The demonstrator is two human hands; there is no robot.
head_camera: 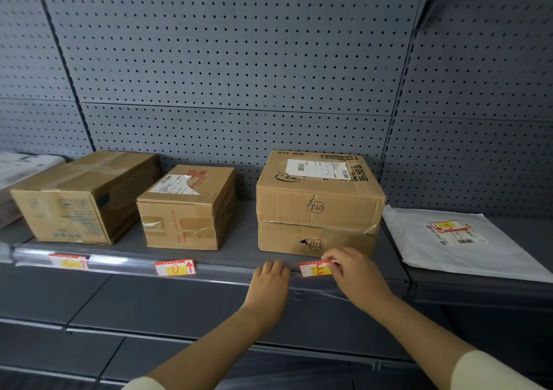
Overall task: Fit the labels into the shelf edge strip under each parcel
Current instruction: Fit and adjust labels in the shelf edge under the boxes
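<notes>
My left hand (269,279) and right hand (356,273) crowd the strip (119,262) below the stacked boxes (317,207). Open shelf gaps flank the middle box (185,210). The pegboard (239,60) above is unobstructed.

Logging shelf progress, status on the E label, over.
Right hand pinching E label at shelf edge strip; left hand pressing on strip. Label sits under 013 box, not confirmed seated. D label in. Nothing obstructing.

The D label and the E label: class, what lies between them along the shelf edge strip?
In the head view, the left hand rests on the strip between the D label and the E label; otherwise that stretch holds no label.
</notes>
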